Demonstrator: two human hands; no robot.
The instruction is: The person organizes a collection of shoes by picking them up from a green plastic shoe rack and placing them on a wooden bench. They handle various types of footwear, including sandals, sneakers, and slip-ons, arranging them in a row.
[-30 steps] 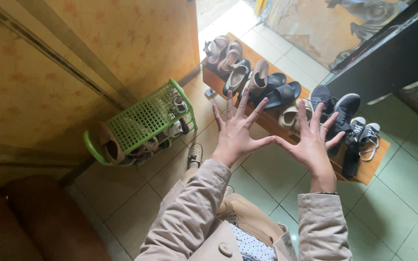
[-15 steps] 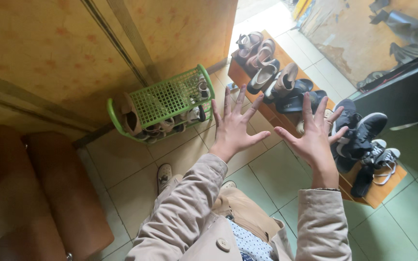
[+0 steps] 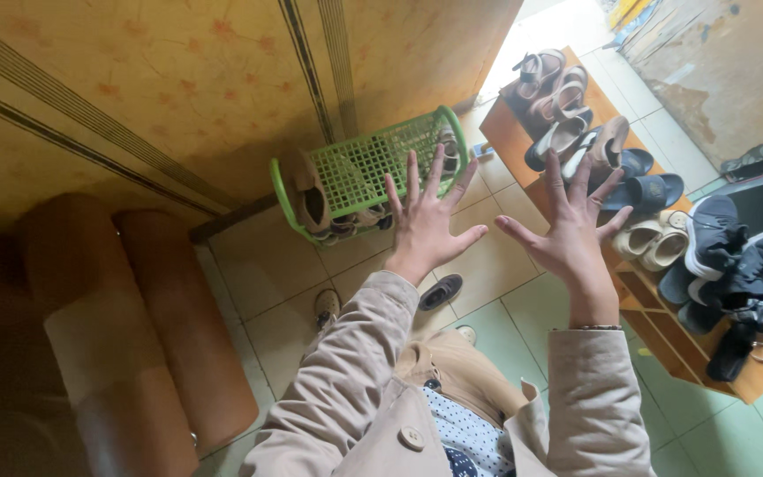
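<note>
Above the tiled floor (image 3: 487, 265), left hand (image 3: 424, 225) and right hand (image 3: 567, 238) hover apart, fingers spread, holding nothing. Since a second ago, thumbs have separated and view swung left. Green plastic mesh basket (image 3: 373, 163) holds shoes; low wooden shoe rack (image 3: 664, 336) carries sandals and sneakers.

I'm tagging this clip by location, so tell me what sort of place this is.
Likely a home entryway. A wooden shoe rack carries sandals and sneakers, a green basket holds more shoes, and the floor is tiled. Both hands are empty.
</note>
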